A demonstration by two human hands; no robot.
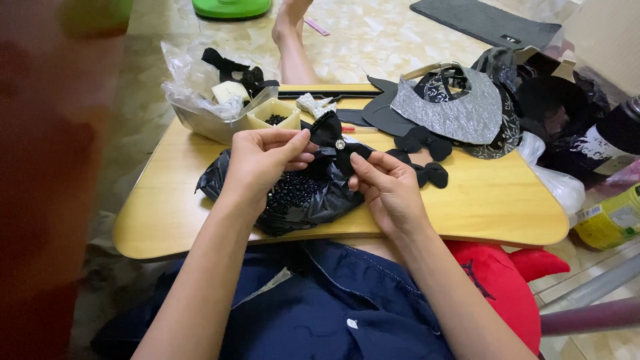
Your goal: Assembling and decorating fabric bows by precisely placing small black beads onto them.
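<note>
A black fabric bow with a small shiny stud at its centre is held up over the wooden lap table. My left hand pinches its upper left wing between thumb and fingers. My right hand grips its lower right wing. Under both hands lies an open black plastic bag filled with small black beads.
Several black bows lie on the table beside a silver glitter piece. A clear tray with plastic and ribbons, and a small cup of beads, stand at the back left. A dark bottle and a can sit at the right.
</note>
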